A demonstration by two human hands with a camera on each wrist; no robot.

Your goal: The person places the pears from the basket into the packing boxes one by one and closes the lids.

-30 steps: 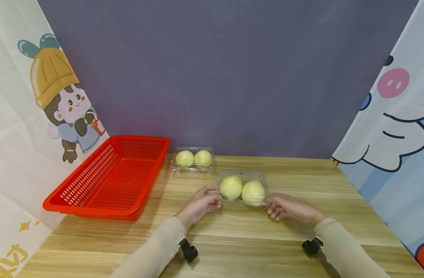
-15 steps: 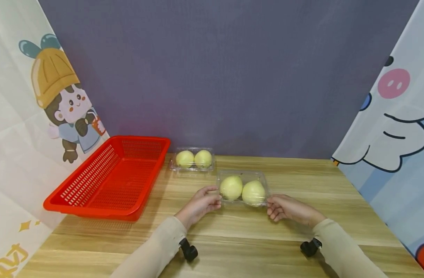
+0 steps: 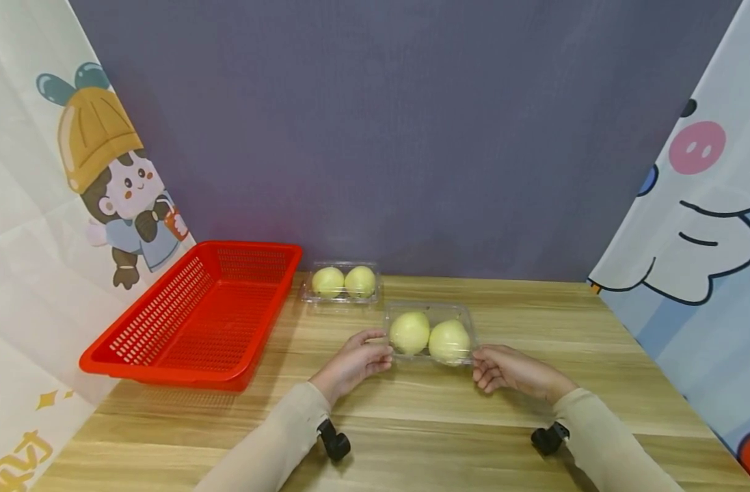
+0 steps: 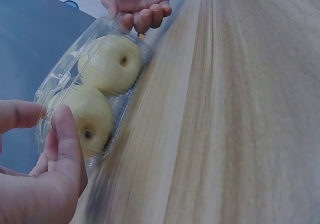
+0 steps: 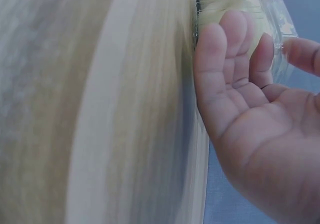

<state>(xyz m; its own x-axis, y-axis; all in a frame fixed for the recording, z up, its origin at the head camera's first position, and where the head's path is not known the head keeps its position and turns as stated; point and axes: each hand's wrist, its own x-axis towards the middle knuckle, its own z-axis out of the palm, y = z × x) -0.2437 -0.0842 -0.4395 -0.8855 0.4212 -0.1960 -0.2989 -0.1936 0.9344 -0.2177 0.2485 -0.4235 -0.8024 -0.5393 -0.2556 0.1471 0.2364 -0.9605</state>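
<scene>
A clear plastic clamshell box (image 3: 437, 311) with two pale yellow pears (image 3: 409, 333) inside sits on the table before me. My left hand (image 3: 354, 359) pinches its left end between thumb and forefinger, as the left wrist view also shows. At the opposite end, my right hand (image 3: 515, 371) pinches the near right corner. In the right wrist view, that hand's thumb and forefinger meet at the lid edge, while the other fingers curl loosely beside the box. From the left wrist view the lid (image 4: 65, 66) looks lowered over the fruit; whether it is latched I cannot tell.
A second clear box (image 3: 305, 294) holding two similar pears stands farther back, against the dark backdrop (image 3: 375, 137). On the left is a red perforated plastic basket (image 3: 242, 372). The wooden table (image 3: 411, 424) is bordered by printed cloths on both sides.
</scene>
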